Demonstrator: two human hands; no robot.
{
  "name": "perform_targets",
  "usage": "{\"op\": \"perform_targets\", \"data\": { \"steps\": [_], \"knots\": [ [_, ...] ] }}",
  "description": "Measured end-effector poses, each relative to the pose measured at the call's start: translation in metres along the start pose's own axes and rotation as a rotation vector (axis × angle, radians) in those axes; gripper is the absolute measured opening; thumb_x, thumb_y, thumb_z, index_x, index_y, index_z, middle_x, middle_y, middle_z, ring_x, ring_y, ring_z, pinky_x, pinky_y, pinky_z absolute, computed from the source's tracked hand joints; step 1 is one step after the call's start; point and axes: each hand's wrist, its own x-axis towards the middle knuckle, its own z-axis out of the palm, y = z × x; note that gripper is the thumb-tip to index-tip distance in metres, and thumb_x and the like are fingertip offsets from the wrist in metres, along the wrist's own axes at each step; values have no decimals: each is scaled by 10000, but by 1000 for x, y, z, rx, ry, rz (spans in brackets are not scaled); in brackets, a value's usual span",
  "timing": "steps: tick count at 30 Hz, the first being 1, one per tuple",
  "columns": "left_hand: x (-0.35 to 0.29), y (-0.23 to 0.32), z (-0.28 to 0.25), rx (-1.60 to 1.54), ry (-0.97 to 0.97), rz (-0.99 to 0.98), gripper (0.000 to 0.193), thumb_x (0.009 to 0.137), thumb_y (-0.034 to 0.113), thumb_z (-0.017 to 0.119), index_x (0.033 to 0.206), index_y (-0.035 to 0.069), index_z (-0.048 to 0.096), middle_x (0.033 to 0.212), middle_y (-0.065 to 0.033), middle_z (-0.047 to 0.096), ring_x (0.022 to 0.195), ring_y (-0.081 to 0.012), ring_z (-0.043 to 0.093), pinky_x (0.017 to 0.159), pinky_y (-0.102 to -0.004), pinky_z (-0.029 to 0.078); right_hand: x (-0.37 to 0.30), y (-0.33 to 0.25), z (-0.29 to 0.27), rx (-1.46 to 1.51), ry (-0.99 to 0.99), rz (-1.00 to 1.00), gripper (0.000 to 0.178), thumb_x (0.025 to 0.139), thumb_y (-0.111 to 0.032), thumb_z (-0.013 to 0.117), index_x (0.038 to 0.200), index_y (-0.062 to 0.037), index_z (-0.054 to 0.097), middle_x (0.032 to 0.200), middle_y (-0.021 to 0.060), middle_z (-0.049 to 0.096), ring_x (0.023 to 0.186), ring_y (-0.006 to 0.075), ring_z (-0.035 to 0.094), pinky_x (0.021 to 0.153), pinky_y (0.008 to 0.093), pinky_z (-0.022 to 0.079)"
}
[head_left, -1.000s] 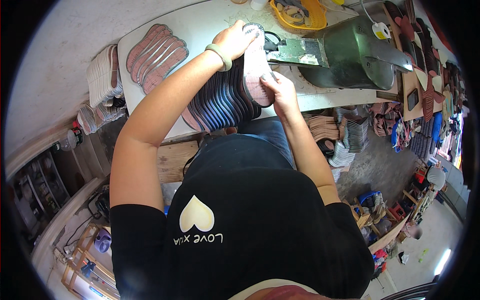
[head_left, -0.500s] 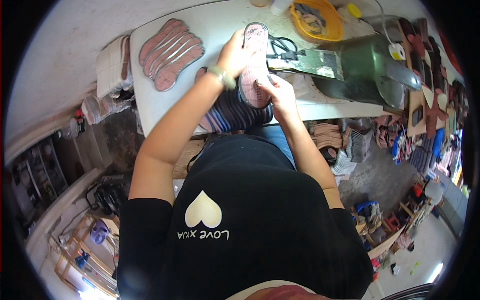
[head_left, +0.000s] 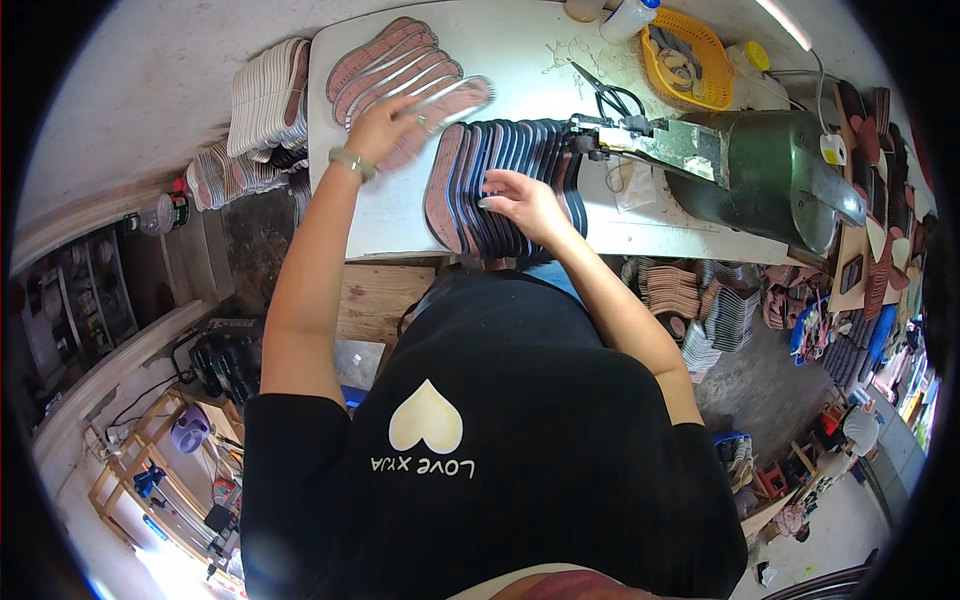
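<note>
A pink shoe sole (head_left: 458,103) with a pale stitched rim, smeared by motion, is in my left hand (head_left: 385,130). My fingers and thumb are at its edge, over the front of a fanned pile of similar pink soles (head_left: 385,62) on the table's left. Nearer to me stands a long row of soles (head_left: 447,190) on edge, pink-faced with dark and blue rims. Over the middle of that row hangs my right hand (head_left: 528,207), open, its fingers slightly curled and holding nothing. Whether its fingertips touch the row I cannot tell.
Right of the row is a green sewing machine (head_left: 745,160), its arm reaching over the white table (head_left: 400,235). Behind it lie black scissors (head_left: 608,95), a yellow basket (head_left: 735,90) and a bottle (head_left: 628,20). White soles (head_left: 265,95) are stacked beyond the table's left edge.
The sole has gone from between both hands near the machine to the fanned pile, carried left by my left hand. My right hand has let go and moved down over the standing row.
</note>
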Motion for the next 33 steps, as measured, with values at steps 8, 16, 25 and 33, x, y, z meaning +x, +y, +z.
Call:
{"op": "perform_targets", "data": {
  "steps": [8, 16, 25, 33],
  "knots": [
    [-23, 4, 40, 669, 462, 42, 617, 741, 284, 704, 1273, 107, 444, 1127, -110, 500, 1053, -289, 476, 890, -439, 377, -37, 51, -24, 272, 205, 60, 277, 845, -79, 613, 1106, 14, 598, 950, 81, 661, 859, 117, 625, 783, 239, 494],
    [-103, 5, 111, -212, 180, -348, 621, 747, 358, 709, 1205, 10, 475, 912, -119, 566, 784, -209, 567, 684, -324, 469, -37, 18, 1, -3, 69, 77, 316, 855, -112, 619, 1120, 54, 574, 1011, 90, 642, 937, 151, 612, 843, 257, 484],
    [-91, 119, 79, -629, 360, 16, 491, 826, 263, 683, 1184, -6, 481, 925, -38, 552, 798, -93, 513, 710, -264, 456, -39, -24, -13, 487, 78, -38, 149, 857, -84, 590, 966, 8, 631, 810, -31, 617, 742, 33, 522, 664, 207, 441],
    [-76, 146, 117, -634, -134, -216, 169, 895, 106, 563, 967, -42, 602, 943, -58, 641, 829, -95, 589, 751, -250, 484, -55, -32, -37, -546, 665, -351, 195, 775, -90, 680, 946, 5, 667, 760, 76, 625, 694, 185, 606, 636, 268, 477]
  ]
}}
